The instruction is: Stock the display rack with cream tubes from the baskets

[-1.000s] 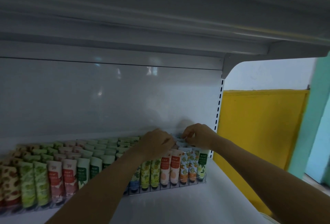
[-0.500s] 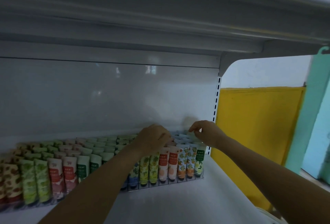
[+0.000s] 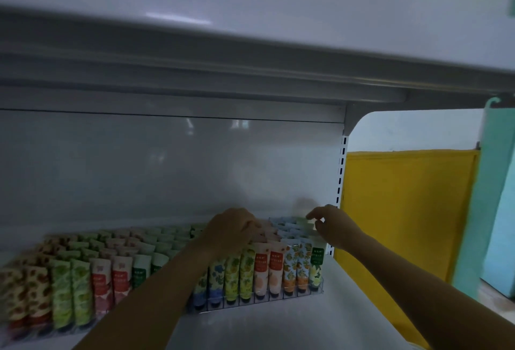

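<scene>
Rows of cream tubes [image 3: 262, 271] with coloured fruit and flower prints stand upright in a clear display rack [image 3: 306, 292] on the white shelf [image 3: 278, 327]. My left hand [image 3: 232, 228] rests fingers-down on the tube tops in the middle rows; whether it grips one is hidden. My right hand [image 3: 331, 224] hovers over the back right corner of the rack, with its thumb and fingers pinching the top of a green tube [image 3: 305, 223]. No basket is in view.
A second rack of tubes [image 3: 64, 294] fills the shelf's left part. The upper shelf [image 3: 250, 43] hangs low overhead. A yellow panel [image 3: 404, 224] and a teal wall [image 3: 498, 196] stand to the right. Bare shelf lies in front of the racks.
My right hand has moved away from the left hand, to the right and back, over the rack's far right corner. The left hand stays on the tube tops. The view has tilted upward.
</scene>
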The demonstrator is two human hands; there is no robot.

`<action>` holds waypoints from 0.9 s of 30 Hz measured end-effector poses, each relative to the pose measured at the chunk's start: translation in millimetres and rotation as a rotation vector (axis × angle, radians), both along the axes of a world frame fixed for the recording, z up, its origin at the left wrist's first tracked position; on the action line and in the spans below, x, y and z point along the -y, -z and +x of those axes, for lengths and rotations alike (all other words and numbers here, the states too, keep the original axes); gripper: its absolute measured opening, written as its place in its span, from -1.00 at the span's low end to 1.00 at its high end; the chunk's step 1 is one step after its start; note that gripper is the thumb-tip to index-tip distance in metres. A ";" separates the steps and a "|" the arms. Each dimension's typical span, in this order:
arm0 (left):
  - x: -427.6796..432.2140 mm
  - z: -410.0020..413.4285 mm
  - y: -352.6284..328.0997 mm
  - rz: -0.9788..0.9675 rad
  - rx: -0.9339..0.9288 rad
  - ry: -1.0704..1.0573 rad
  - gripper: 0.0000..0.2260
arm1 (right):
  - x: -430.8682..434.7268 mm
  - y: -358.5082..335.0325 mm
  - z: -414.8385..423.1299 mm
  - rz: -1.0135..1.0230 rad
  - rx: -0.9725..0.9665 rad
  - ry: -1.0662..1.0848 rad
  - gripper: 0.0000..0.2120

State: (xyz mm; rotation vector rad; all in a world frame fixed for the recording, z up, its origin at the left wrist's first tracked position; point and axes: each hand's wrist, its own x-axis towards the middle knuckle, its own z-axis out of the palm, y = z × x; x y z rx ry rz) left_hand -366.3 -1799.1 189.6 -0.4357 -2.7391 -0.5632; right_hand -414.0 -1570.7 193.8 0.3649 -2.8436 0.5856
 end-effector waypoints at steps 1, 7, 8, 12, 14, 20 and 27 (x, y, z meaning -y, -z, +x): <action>2.4 1.4 -1.3 -0.009 0.007 -0.004 -0.47 | 1.7 -0.2 0.9 -0.010 -0.009 -0.002 -0.67; 22.3 23.2 0.5 -0.082 0.040 -0.106 -0.55 | 21.4 6.9 21.8 0.048 -0.070 -0.079 -0.67; 25.6 28.2 1.0 -0.086 0.044 -0.123 -0.58 | 25.3 8.4 26.1 0.061 -0.082 -0.092 -0.67; 38.9 50.7 0.6 -0.138 0.060 -0.159 -0.64 | 42.1 11.3 42.8 0.107 -0.085 -0.118 -0.65; 44.6 62.7 0.1 -0.168 0.076 -0.170 -0.62 | 49.1 11.9 51.9 0.131 -0.074 -0.135 -0.65; 59.2 100.9 3.0 -0.242 0.077 -0.232 -0.42 | 66.1 7.8 90.6 0.166 -0.094 -0.216 -0.64; 60.6 148.0 -7.9 -0.228 -0.015 -0.220 -0.60 | 72.2 -2.4 132.8 0.180 -0.054 -0.271 -0.64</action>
